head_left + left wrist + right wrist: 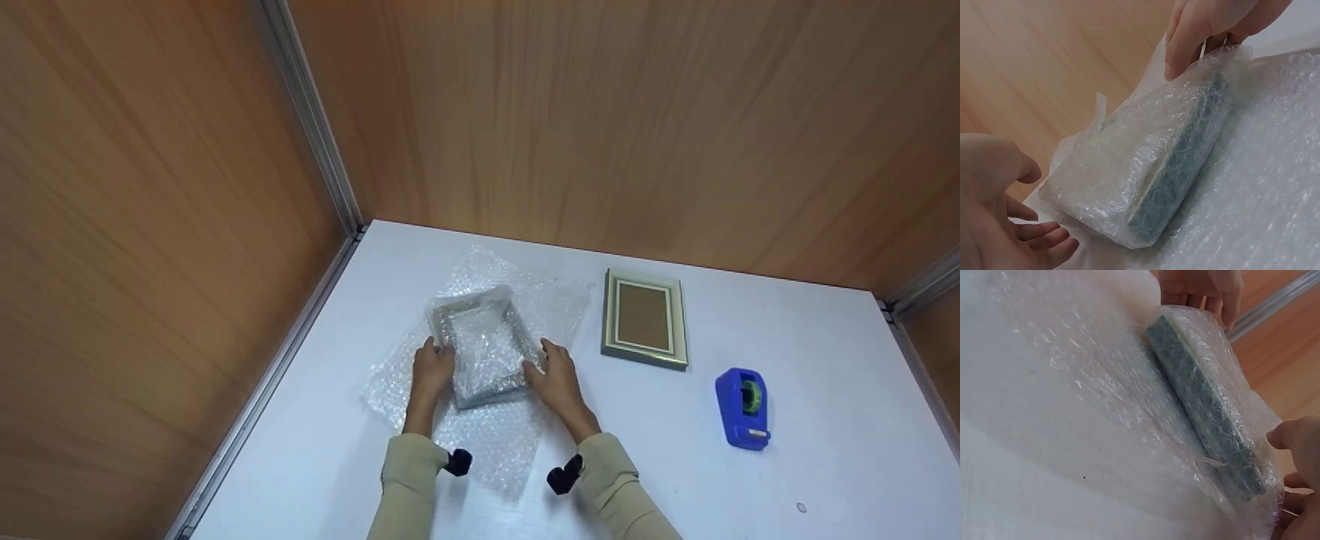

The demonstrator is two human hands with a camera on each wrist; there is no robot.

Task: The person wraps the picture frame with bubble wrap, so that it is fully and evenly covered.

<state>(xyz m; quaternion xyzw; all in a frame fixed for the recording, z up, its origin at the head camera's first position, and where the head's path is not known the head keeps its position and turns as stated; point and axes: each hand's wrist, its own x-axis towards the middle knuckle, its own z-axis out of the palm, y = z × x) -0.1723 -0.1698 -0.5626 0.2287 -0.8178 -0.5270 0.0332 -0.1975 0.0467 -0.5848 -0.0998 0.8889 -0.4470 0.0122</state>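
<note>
A picture frame in bubble wrap (487, 341) lies on the white table, its greenish edge showing through the plastic. Beside its left side is my left hand (433, 373), whose fingers are spread and loosely bent in the left wrist view, a small gap from the wrap. My right hand (556, 379) grips the package's right end, thumb on one side and fingers on the other. Under the package spreads a larger sheet of bubble wrap (487, 457). In the right wrist view, the wrapped frame (1202, 399) shows its long green side.
A second picture frame (643, 319), unwrapped with a brown centre, lies to the right. Further right stands a blue tape dispenser (739, 409) with a green roll. Wooden panels (600, 127) border the table at the back and left. A small scrap (802, 508) lies near the front.
</note>
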